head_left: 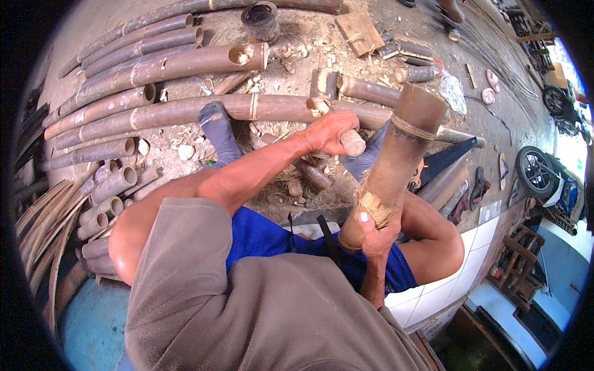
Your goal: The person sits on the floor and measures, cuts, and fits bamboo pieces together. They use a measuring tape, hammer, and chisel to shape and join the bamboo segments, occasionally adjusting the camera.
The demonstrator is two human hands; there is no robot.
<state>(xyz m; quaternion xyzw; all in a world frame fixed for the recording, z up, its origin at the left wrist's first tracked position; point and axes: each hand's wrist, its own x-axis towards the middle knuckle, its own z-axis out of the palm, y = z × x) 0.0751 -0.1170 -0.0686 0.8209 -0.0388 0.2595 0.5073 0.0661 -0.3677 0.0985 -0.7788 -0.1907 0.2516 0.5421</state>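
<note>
My left hand (334, 132) is closed round a short, pale wooden handle (352, 143); any tool head on it is hidden. The hand is just above a long brown bamboo pole (278, 107) lying crosswise, near a notch cut in its upper side. In my right hand (378, 234) is a thick bamboo section (396, 154), tilted up and away to the right over my right thigh. Its skin is frayed and pale beside my thumb. My left foot (218, 133), in a dark covering, rests against the long pole.
Several bamboo poles (154, 69) lie to the left, one with a round hole. Bamboo strips (49, 222) stand at far left. Wood chips litter the floor. A dark pot (260, 21) and a wooden block (360, 34) are ahead. A dark blade (447, 161) and motorcycle wheel (537, 171) are right.
</note>
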